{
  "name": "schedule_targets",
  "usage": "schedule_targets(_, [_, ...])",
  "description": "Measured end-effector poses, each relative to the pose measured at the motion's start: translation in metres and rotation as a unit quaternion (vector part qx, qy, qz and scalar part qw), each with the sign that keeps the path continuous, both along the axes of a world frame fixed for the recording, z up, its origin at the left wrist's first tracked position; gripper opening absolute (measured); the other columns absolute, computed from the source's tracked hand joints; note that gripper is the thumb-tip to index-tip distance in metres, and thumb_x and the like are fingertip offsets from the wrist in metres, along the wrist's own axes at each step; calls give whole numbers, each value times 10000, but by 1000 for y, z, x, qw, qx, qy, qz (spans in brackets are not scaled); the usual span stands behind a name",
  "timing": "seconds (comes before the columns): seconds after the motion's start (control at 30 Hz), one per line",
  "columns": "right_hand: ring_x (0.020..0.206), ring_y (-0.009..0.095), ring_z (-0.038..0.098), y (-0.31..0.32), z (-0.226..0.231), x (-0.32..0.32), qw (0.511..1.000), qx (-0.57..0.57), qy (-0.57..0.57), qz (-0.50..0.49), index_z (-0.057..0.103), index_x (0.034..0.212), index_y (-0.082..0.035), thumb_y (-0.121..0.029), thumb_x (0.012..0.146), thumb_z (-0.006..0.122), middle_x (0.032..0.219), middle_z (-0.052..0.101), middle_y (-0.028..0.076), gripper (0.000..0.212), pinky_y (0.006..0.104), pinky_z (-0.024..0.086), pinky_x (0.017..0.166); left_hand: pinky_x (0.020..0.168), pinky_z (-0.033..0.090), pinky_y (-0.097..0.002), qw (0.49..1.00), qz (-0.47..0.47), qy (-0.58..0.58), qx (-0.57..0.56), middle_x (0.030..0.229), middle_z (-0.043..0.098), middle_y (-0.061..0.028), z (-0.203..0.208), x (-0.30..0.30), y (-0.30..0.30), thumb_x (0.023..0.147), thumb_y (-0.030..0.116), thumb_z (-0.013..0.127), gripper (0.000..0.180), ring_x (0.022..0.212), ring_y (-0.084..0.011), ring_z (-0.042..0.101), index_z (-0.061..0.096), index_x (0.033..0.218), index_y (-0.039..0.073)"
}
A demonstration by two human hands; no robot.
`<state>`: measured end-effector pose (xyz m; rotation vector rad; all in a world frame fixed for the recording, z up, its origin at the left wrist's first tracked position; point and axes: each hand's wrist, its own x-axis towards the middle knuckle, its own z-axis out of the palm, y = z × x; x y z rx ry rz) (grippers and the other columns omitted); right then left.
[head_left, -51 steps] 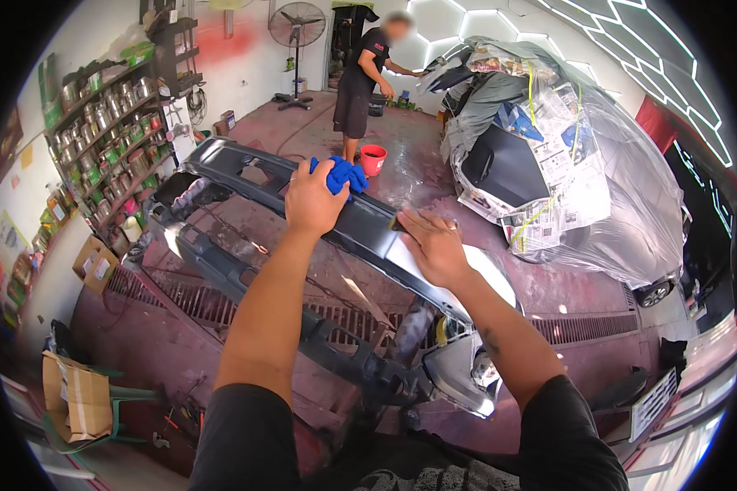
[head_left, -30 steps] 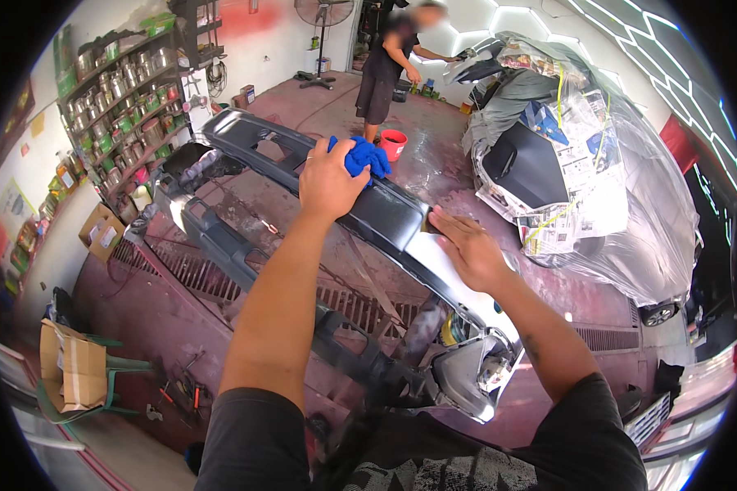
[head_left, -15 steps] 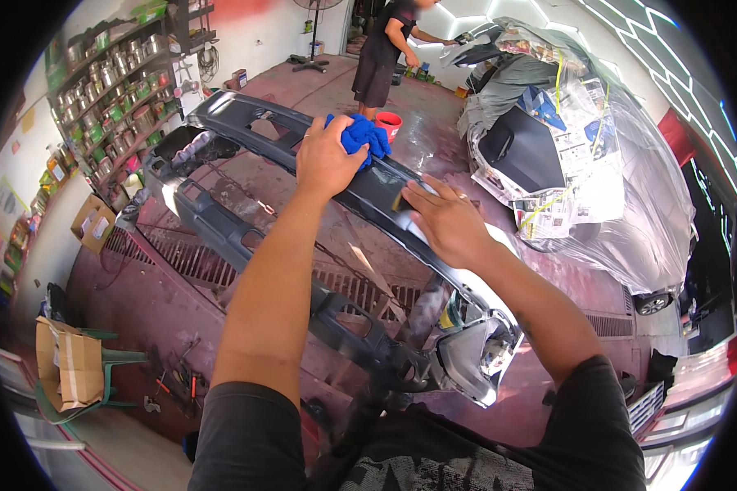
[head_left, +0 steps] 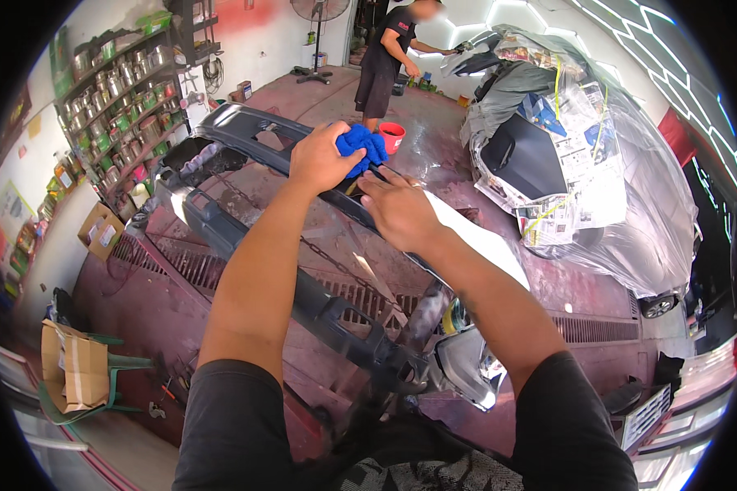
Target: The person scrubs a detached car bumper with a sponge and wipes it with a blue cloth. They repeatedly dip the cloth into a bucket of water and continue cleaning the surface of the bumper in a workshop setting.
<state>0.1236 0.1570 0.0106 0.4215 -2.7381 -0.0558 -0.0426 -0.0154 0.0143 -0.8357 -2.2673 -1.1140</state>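
Observation:
A long dark car bumper point(head_left: 258, 135) stretches from the far left toward me, with openings along its lower part. My left hand point(head_left: 323, 159) is closed round a crumpled blue cloth point(head_left: 360, 149) that rests on the bumper's upper face. Just to its right, my right hand point(head_left: 401, 206) lies on the same face, fingers pressed down. A small yellowish-brown pad point(head_left: 353, 187) shows at its fingertips; the rest is hidden under the hand, and its exact kind is unclear. White glare point(head_left: 475, 237) covers the bumper surface right of that hand.
A person point(head_left: 385, 53) in dark clothes stands beyond the bumper, near a red bucket point(head_left: 392, 137). At right is a car point(head_left: 630, 196) covered in plastic and newspaper. Shelves of cans point(head_left: 123, 106) line the left wall. A cardboard box point(head_left: 84, 368) sits on a green chair point(head_left: 127, 361).
My right hand has slid leftward along the bumper with the yellowish-brown pad, close to the cloth. The left hand keeps hold of the blue cloth. The view has shifted slightly.

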Motion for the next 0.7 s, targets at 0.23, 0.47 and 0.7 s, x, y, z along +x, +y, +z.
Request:
schedule_targets(0.23, [1570,354,492,13,-12,63,998,39,10,50,614,1542,-76,-283,1156,518,1657,586,117,448,569,395,1267,908,587,-438,993,-6,-45,110,1106,770,-141,-14,-13,-21,881,398,924,472,995,-297,760,746,1178,77])
schedule_targets(0.47, [1570,374,488,-34,-12,0,999,21,14,26,582,1587,-76,-306,1136,560,1674,566,117,507,599,375,1266,983,573,-471,991,-16,-91,98,1247,765,-147,-14,-11,-7,870,435,905,522,1145,-361,744,753,1243,103])
schedule_targets(0.7, [1560,387,496,-8,-11,43,998,55,29,19,611,1559,-75,-325,1154,525,1667,576,117,483,615,378,1257,1004,558,-474,991,8,-91,93,1258,764,-147,-16,-14,-23,872,454,891,538,1170,-364,735,754,1270,120])
